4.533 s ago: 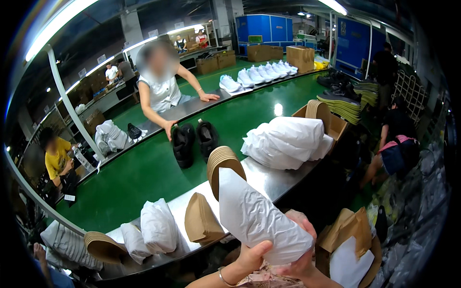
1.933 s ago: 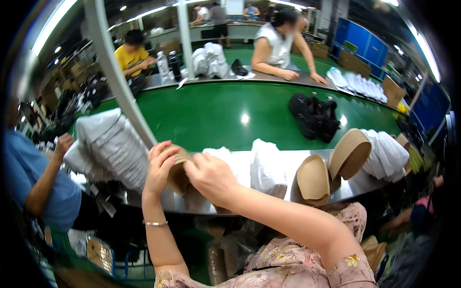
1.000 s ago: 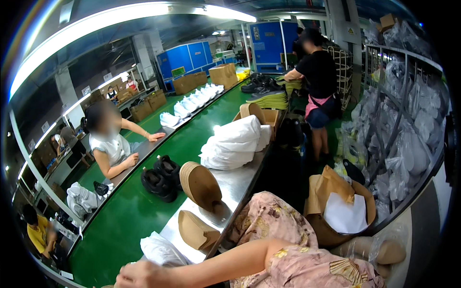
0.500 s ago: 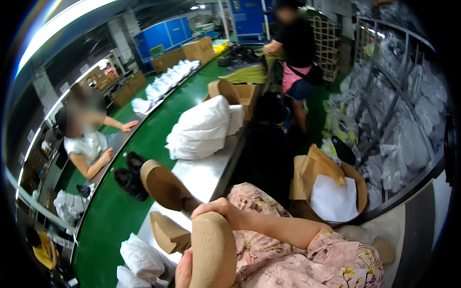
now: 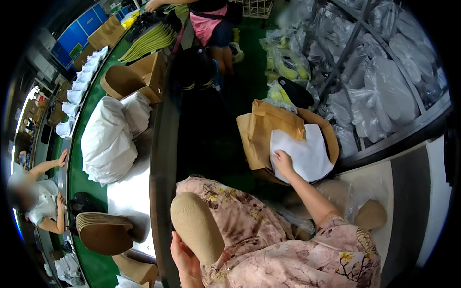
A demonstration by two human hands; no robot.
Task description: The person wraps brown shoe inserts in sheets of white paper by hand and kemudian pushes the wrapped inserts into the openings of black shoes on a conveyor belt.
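Note:
My left hand grips a tan moulded insole by its side, over my lap, its smooth face turned up. My right hand reaches to a white paper sheet, the fingers closed at its left edge. That sheet lies in a round container lined with brown paper. On the metal table to my left sits a nested stack of tan insoles, with another tan insole nearer to me.
White-wrapped bundles lie on the metal table beside a cardboard box. A green conveyor runs behind; a co-worker sits across it. Another person stands ahead. A metal rack of plastic-bagged insoles is at right.
My right hand has left the insole and moved right to the white paper. My left hand keeps the insole, lower over my lap. The whole view has swung to the right.

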